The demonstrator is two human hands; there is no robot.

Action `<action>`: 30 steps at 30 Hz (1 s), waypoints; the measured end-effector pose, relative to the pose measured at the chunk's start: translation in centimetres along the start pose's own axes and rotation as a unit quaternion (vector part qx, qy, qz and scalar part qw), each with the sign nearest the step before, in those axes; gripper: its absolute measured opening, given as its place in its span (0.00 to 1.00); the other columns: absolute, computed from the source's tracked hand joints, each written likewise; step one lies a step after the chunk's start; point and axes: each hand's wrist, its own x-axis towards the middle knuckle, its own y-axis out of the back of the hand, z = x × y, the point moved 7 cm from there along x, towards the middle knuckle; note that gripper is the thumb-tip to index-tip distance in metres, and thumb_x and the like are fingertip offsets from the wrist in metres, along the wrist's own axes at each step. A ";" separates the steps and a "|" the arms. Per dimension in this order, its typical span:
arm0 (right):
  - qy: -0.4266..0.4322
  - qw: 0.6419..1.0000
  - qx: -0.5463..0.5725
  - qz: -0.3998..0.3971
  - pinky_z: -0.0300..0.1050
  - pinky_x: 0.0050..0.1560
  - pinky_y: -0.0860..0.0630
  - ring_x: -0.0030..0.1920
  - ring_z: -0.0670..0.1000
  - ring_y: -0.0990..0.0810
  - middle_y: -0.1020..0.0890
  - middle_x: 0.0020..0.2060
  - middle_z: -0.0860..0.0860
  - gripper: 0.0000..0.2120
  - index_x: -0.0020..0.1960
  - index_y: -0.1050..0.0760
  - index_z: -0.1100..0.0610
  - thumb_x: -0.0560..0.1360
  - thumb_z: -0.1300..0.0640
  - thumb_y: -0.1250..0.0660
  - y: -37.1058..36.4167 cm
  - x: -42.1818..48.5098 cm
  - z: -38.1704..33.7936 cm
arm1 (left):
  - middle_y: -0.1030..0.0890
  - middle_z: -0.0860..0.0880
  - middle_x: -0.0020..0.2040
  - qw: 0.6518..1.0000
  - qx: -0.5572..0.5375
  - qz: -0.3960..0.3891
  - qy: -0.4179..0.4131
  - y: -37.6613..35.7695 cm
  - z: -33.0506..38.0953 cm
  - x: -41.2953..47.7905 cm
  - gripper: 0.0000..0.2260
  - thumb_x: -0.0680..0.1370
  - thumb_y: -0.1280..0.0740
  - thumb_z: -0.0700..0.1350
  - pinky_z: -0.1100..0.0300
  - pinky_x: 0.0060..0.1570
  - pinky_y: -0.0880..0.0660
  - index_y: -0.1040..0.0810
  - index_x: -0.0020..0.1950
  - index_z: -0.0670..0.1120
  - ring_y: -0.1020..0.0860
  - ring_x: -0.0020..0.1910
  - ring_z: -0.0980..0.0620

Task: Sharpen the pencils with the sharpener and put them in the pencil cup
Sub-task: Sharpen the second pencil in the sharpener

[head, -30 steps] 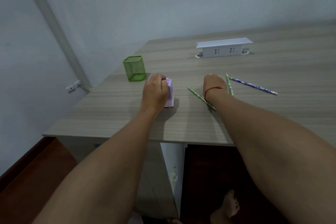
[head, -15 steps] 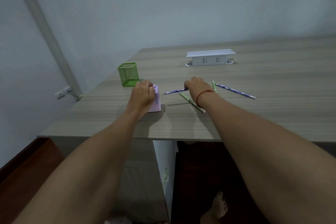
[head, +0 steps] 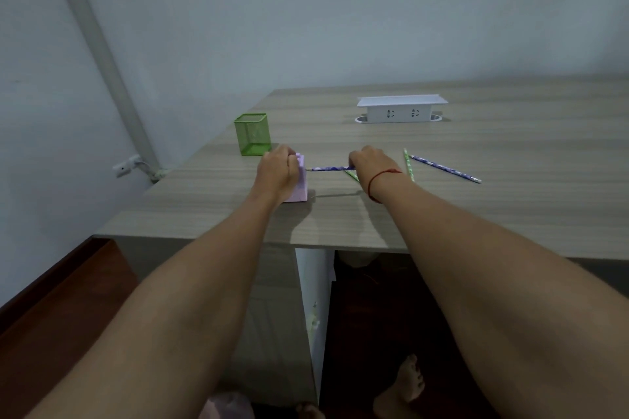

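Nearest, two bare forearms are extended over the front edge of the desk [head: 340,221]. A red thread [head: 381,177] is worn on the right wrist. The left hand [head: 277,172] is closed around the pink sharpener [head: 301,185], which is stood on the desk and steadied from its left side and top. The right hand [head: 371,163] is closed in a pinch on one end of a purple pencil [head: 328,168]; this pencil is held level above the desk, with its other end brought up to the sharpener's right face. Whether the tip is inside the opening cannot be told.

Partly hidden under the right wrist, a green pencil [head: 352,175] is laid on the desk. Just right of that hand a second green pencil [head: 408,165] is laid pointing away, and beside it a second purple pencil [head: 446,169] is laid at a slant, their far ends near each other.

Behind the left hand, a green mesh cup [head: 252,134] is stood upright near the desk's left edge. No pencil is seen rising above its rim. Farthest back, a white socket box [head: 401,109] is raised from the desk surface, before a grey wall [head: 340,10].
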 end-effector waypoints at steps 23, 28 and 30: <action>-0.023 1.000 -0.007 -0.014 0.53 0.60 0.26 0.62 0.60 0.27 0.27 0.62 0.60 0.19 0.65 0.29 0.60 0.75 0.70 0.39 0.0 -0.1 -0.5 | 0.21 0.37 0.52 1.000 -0.011 0.012 0.002 0.3 0.1 -0.4 0.23 0.73 0.52 0.47 0.52 0.49 0.31 0.23 0.51 0.36 0.25 0.51 0.39; -0.014 1.000 -0.011 -0.011 0.53 0.60 0.27 0.63 0.61 0.27 0.28 0.62 0.61 0.19 0.65 0.29 0.61 0.76 0.70 0.40 0.1 -0.3 -0.6 | 0.21 0.37 0.52 1.000 -0.005 0.017 0.007 0.1 -0.2 -0.2 0.13 0.79 0.46 0.40 0.53 0.47 0.32 0.24 0.52 0.35 0.26 0.50 0.40; -0.011 1.000 -0.012 -0.007 0.54 0.60 0.27 0.63 0.61 0.27 0.27 0.62 0.61 0.18 0.65 0.28 0.61 0.76 0.70 0.41 0.2 -0.4 -0.8 | 0.21 0.37 0.52 1.000 -0.004 0.017 0.010 0.0 -0.2 -0.2 0.13 0.80 0.47 0.40 0.52 0.47 0.31 0.24 0.52 0.36 0.26 0.50 0.41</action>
